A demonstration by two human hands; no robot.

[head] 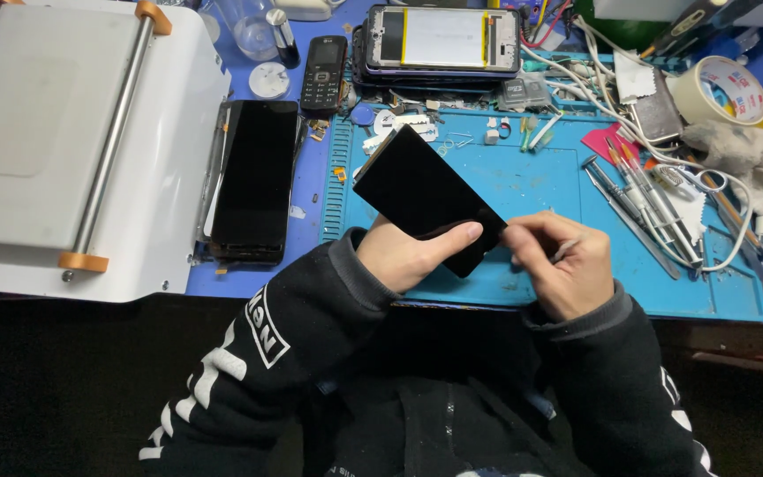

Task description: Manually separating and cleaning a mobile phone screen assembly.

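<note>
Glossy black screen panel (421, 196), flat rectangle, gripped by left hand (412, 254), right hand (560, 265) pinching thin metal tool (565, 251), above blue ridged mat (532, 185) on bench (306, 212)

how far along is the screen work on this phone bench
Done: an opened phone lies at the back, its insides showing. In hand: the left hand holds a black screen panel above the blue mat while the right hand works a thin tool at its lower corner. Left: another black phone lies beside the white machine, untouched.
</note>
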